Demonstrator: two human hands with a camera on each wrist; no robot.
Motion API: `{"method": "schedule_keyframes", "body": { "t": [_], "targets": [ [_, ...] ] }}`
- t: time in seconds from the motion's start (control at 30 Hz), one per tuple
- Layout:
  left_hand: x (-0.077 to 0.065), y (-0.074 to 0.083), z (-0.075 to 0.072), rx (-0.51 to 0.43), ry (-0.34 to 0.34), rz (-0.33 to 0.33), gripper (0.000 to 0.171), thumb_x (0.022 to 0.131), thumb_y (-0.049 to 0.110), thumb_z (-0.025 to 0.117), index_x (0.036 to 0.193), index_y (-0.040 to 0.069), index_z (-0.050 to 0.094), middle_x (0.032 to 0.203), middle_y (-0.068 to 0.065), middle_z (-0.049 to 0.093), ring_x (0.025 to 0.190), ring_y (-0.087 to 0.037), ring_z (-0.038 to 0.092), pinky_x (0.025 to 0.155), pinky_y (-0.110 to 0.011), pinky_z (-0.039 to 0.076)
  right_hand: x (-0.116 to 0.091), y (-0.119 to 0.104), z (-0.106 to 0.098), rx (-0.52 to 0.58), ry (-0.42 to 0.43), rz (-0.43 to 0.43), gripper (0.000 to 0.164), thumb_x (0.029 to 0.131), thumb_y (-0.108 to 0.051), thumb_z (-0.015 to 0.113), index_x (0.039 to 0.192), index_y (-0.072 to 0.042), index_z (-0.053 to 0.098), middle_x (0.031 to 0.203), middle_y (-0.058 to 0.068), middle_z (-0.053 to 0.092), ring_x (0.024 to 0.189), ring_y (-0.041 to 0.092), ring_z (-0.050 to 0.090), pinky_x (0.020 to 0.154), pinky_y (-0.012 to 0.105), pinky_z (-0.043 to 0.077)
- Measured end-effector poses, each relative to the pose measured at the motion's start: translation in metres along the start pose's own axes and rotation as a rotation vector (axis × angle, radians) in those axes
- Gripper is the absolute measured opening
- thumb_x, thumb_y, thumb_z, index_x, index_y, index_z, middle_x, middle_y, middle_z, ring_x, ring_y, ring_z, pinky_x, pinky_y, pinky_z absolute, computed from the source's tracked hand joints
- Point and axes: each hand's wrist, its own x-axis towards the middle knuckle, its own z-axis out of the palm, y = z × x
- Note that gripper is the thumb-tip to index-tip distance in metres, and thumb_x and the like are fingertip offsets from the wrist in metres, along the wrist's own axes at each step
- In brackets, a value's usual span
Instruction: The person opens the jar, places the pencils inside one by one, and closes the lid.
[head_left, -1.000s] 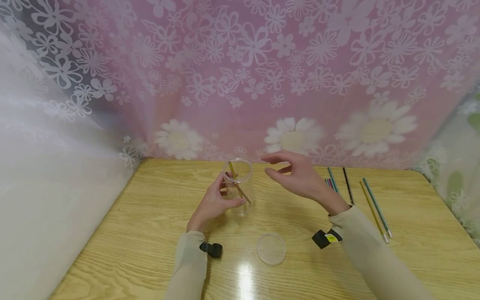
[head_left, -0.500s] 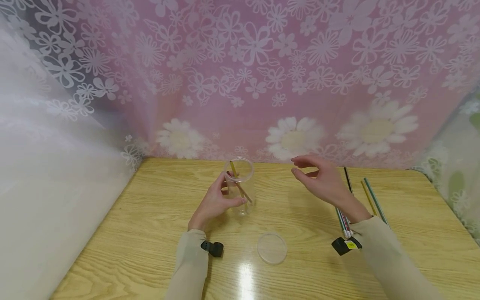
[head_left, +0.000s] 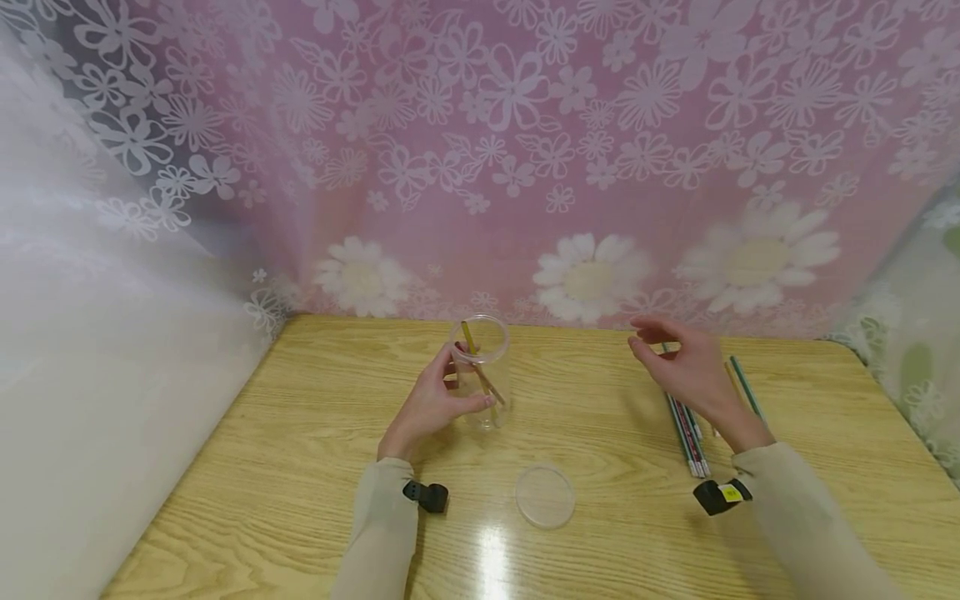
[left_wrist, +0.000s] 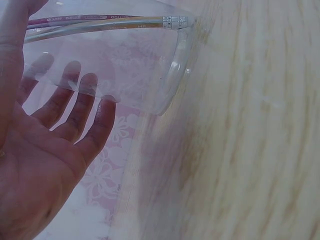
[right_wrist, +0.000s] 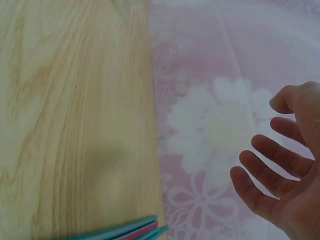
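My left hand (head_left: 431, 407) grips a clear plastic jar (head_left: 497, 375) from its left side, thumb in front and fingers round the back. The jar stands upright and uncapped on the table, with a yellow pencil (head_left: 469, 335) and a dark red pencil (head_left: 491, 387) leaning inside. In the left wrist view the eraser end of a pencil (left_wrist: 150, 23) rests near the jar's base. My right hand (head_left: 686, 367) hovers empty above the right part of the table, fingers loosely bent. Beneath it lies a bundle of pencils (head_left: 686, 433), partly hidden by the hand and wrist.
A clear round lid (head_left: 545, 497) lies flat on the wooden table (head_left: 285, 467), in front of the jar. Right of the bundle, another teal pencil (head_left: 746, 385) lies partly behind my right wrist. A pink flowered curtain (head_left: 450, 233) hangs along the table's back edge.
My right hand has moved right, away from the jar, to over the pencils, uncovering the bundle's eraser ends. The left hand and the jar have stayed in place.
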Motion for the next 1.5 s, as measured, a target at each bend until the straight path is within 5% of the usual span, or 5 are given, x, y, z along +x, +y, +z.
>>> {"method": "schedule_keyframes", "body": {
  "t": [0.1, 0.63, 1.03, 1.27, 1.5],
  "targets": [
    [0.000, 0.000, 0.000, -0.003, 0.000, -0.006, 0.075, 0.080, 0.030, 0.090, 0.142, 0.019, 0.051, 0.134, 0.000, 0.058, 0.128, -0.026, 0.058, 0.107, -0.052, 0.049, -0.001, 0.010, -0.002, -0.044, 0.003, -0.007, 0.031, 0.101, -0.023, 0.066, 0.128, -0.009, 0.069, 0.115, 0.016, 0.073, 0.092, -0.016, 0.053, 0.069, 0.007, 0.050],
    [-0.005, 0.004, -0.001, -0.015, 0.005, -0.004, 0.064, 0.080, 0.031, 0.090, 0.133, 0.032, 0.054, 0.137, 0.002, 0.058, 0.127, -0.026, 0.059, 0.105, -0.052, 0.050, 0.000, 0.067, -0.011, -0.128, 0.085, 0.191, 0.039, 0.101, -0.028, 0.063, 0.130, -0.002, 0.065, 0.105, 0.024, 0.071, 0.095, 0.039, 0.067, 0.062, 0.012, 0.044],
    [-0.003, 0.001, 0.000, 0.010, 0.009, 0.005, 0.060, 0.079, 0.036, 0.090, 0.129, 0.035, 0.055, 0.140, 0.005, 0.058, 0.127, -0.027, 0.058, 0.105, -0.053, 0.050, -0.004, 0.099, -0.011, -0.199, 0.063, 0.305, 0.041, 0.098, -0.027, 0.065, 0.126, 0.003, 0.064, 0.104, 0.029, 0.069, 0.089, 0.042, 0.068, 0.059, 0.030, 0.049],
    [-0.001, 0.000, 0.002, 0.026, 0.019, 0.011, 0.061, 0.080, 0.037, 0.089, 0.129, 0.032, 0.054, 0.149, 0.003, 0.053, 0.129, -0.029, 0.057, 0.108, -0.052, 0.047, 0.001, 0.113, -0.015, -0.247, -0.048, 0.354, 0.052, 0.099, -0.027, 0.062, 0.134, 0.010, 0.056, 0.108, 0.035, 0.067, 0.088, 0.045, 0.067, 0.063, 0.046, 0.054],
    [0.000, -0.002, 0.003, 0.023, 0.012, 0.028, 0.067, 0.081, 0.042, 0.088, 0.135, 0.025, 0.053, 0.153, 0.002, 0.050, 0.129, -0.027, 0.057, 0.108, -0.053, 0.047, 0.007, 0.123, -0.017, -0.304, -0.133, 0.379, 0.056, 0.099, -0.024, 0.060, 0.137, 0.016, 0.051, 0.110, 0.037, 0.068, 0.089, 0.047, 0.068, 0.060, 0.046, 0.055]
  ]
}}
